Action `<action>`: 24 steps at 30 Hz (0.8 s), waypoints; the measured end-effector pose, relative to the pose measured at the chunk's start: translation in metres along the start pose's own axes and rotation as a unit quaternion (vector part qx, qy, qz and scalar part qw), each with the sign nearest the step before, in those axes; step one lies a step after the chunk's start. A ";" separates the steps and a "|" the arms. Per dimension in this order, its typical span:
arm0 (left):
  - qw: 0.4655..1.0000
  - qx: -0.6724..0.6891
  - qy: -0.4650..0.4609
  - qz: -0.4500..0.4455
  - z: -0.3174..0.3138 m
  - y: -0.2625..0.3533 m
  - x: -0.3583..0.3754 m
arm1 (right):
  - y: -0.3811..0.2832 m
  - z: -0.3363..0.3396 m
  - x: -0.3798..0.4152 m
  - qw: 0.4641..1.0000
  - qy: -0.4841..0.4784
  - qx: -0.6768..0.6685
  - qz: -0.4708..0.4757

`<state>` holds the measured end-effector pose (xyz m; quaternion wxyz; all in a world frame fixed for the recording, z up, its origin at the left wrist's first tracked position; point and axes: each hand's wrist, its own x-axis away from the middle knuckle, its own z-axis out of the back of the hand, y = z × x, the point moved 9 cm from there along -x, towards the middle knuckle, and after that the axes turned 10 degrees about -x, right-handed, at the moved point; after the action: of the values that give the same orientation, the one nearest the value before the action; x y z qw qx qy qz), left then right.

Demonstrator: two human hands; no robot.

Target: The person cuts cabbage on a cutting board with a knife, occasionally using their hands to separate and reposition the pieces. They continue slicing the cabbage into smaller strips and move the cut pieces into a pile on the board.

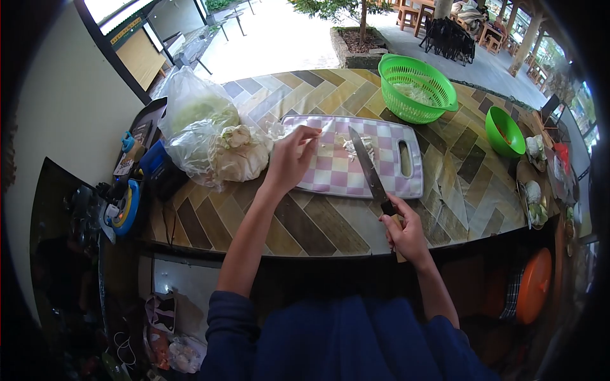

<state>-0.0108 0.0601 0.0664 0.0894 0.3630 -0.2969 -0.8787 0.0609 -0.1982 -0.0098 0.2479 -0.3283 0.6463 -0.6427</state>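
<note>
My right hand (pixel 406 232) is wrapped round the handle of a knife (pixel 370 166), whose blade points up and away over the cutting board. The pink-and-white checkered board (pixel 375 185) lies on the counter, with small chopped white pieces (pixel 349 150) near the blade. Above the board's left part is my left hand (pixel 293 155), its fingertips drawn together; a pale bit seems to be at them, too small to name. Left of that hand, a whitish leafy vegetable head (pixel 239 159) rests against a clear plastic bag (pixel 197 108) with pale green contents.
A green colander (pixel 416 113) with pale shreds stands behind the board's right end. Farther right are a green bowl (pixel 505 132) and wrapped vegetables (pixel 535 193). A blue tape dispenser (pixel 126 206) is at the left edge. An orange round item (pixel 534 286) sits below the counter.
</note>
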 end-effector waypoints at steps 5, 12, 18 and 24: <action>0.974 -0.202 -0.068 -0.079 -0.015 0.016 0.017 | -0.004 0.010 -0.005 1.000 -0.006 -0.018 0.007; 0.980 -0.137 -0.094 0.111 -0.042 -0.001 0.020 | -0.005 0.035 -0.009 0.999 -0.015 -0.011 -0.043; 0.968 -0.216 -0.100 0.080 -0.067 -0.002 0.026 | -0.036 0.020 -0.019 0.977 -0.094 0.158 0.110; 0.973 -0.193 -0.085 0.091 -0.065 -0.010 0.032 | -0.035 -0.003 -0.031 0.943 -0.182 0.264 0.084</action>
<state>0.0113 0.0266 0.0053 0.2121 0.2342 -0.1597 -0.9352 0.0829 -0.1711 0.0222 0.4927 -0.3069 0.4221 -0.6963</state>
